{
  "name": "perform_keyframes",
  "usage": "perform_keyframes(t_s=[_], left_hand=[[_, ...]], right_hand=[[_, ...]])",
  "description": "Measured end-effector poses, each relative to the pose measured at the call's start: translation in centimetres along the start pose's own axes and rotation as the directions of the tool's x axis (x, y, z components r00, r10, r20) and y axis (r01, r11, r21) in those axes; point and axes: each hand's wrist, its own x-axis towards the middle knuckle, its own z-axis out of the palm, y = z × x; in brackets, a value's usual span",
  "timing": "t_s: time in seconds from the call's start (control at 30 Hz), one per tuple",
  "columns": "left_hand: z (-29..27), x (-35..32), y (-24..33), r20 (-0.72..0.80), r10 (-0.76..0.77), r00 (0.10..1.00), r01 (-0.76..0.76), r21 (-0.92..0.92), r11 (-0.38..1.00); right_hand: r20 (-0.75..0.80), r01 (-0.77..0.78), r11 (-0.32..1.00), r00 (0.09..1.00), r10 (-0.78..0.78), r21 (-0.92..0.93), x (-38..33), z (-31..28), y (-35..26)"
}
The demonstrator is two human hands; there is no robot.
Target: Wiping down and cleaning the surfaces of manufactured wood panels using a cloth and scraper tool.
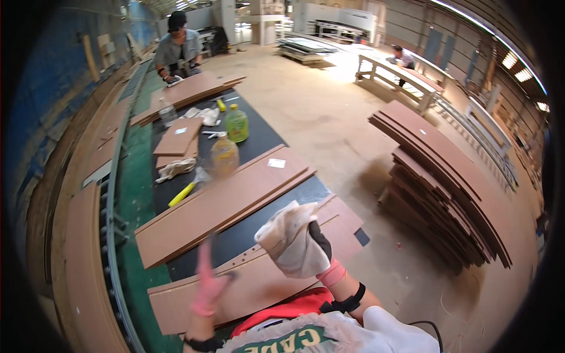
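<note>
My right hand (321, 242), in a pink and black glove, is closed round a bunched white cloth (288, 238), held above the near board. My left hand (209, 285), in a similar glove, is blurred by motion over the left part of that board. Its fingers point away from me with the thumb apart, and nothing shows in it. The near brown board (247, 288) has a row of small dark holes along its far edge. Beyond it, two stacked brown boards (218, 203) lie slantwise on the dark tabletop (259, 132), the upper one bearing a white label.
A green bottle (236, 123), a yellowish bottle (225, 156), rags and a yellow-handled tool (181, 194) sit farther along the table. Another person (178, 50) works at its far end. A tall board stack (435, 176) stands right; a roller rail (109, 235) runs left.
</note>
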Motion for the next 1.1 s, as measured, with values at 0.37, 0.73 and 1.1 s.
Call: perform_keyframes(t_s=[0.37,0.73,1.1], left_hand=[[2.8,-1.7,-1.6,0.277,-0.176,0.945,0.234,-0.196,0.952],[6.7,-0.8,1.0,0.629,-0.205,0.75,0.44,-0.243,0.865],[12.1,-2.6,-9.5,0.363,-0.255,0.896,-0.162,0.803,0.573]], right_hand=[[-0.313,-0.333,0.706,0.936,0.164,-0.625,-4.4,-1.3,0.4],[-0.316,-0.363,0.764,0.923,0.218,-0.533,-8.3,-1.0,0.2],[-0.014,-0.204,-0.671,0.961,-0.277,-0.713,-10.1,-7.0,-2.1]])
